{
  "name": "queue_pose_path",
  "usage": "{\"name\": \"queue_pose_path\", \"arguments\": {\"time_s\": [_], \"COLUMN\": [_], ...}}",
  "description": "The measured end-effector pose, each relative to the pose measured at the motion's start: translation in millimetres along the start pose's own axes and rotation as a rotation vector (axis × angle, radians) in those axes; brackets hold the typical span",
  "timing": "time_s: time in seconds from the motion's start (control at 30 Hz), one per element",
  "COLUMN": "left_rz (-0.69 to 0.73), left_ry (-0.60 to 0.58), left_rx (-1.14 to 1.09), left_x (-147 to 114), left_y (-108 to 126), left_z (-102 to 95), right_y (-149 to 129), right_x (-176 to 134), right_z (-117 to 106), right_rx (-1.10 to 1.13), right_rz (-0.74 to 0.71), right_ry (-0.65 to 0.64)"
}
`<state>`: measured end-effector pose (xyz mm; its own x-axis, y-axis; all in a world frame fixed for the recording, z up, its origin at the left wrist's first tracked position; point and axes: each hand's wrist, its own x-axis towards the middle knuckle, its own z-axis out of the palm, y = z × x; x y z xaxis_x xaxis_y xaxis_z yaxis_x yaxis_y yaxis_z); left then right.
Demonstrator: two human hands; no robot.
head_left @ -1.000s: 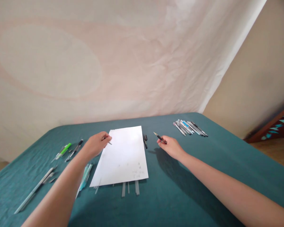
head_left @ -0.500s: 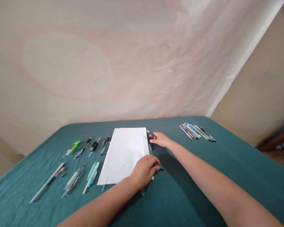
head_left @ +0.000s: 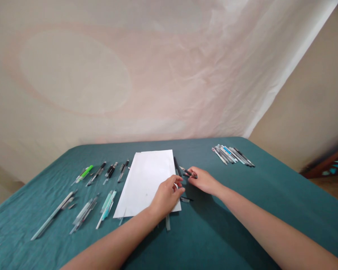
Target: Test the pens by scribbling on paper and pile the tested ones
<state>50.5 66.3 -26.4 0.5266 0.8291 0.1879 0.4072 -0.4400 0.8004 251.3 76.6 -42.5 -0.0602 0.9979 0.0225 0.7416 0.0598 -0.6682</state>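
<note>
A sheet of white paper (head_left: 149, 176) lies in the middle of the table. Over its lower right edge is my left hand (head_left: 167, 193), open, thumb and fingers apart with nothing between them. Just right of that hand, a small dark clear-and-black pen part (head_left: 186, 199) rests on the cloth. My right hand (head_left: 204, 180) pinches a slim black pen (head_left: 189, 173) with a pale tip, right of the paper. Another black pen (head_left: 177, 165) lies along the paper's right edge. A pale clear strip (head_left: 168, 222) sticks out below the paper near my left wrist.
Left of the paper, pens and pen parts lie in small groups, among them a green highlighter (head_left: 86, 171), a turquoise pen (head_left: 107, 210) and a long pale stick (head_left: 53, 215). A row of pens (head_left: 233, 155) sits far right. Green cloth (head_left: 259, 198) covers the table.
My right hand has drawn back toward me and right, carrying the black pen. My left hand has let go of the dark pen part and shifted slightly up and left.
</note>
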Motion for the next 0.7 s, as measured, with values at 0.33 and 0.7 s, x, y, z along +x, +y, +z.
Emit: {"name": "queue_pose_path", "arguments": {"time_s": [0.33,0.7], "left_rz": [-0.099,-0.190], "left_ry": [0.096,-0.040], "left_rx": [-0.109,-0.469], "left_x": [1,1], "left_y": [-1,-4], "left_z": [-0.6,0.5], "right_y": [0,-32], "right_x": [-5,-29], "right_z": [2,9], "right_rx": [-0.085,0.943], "right_rz": [0.085,0.038], "right_ry": [0.066,-0.349]}}
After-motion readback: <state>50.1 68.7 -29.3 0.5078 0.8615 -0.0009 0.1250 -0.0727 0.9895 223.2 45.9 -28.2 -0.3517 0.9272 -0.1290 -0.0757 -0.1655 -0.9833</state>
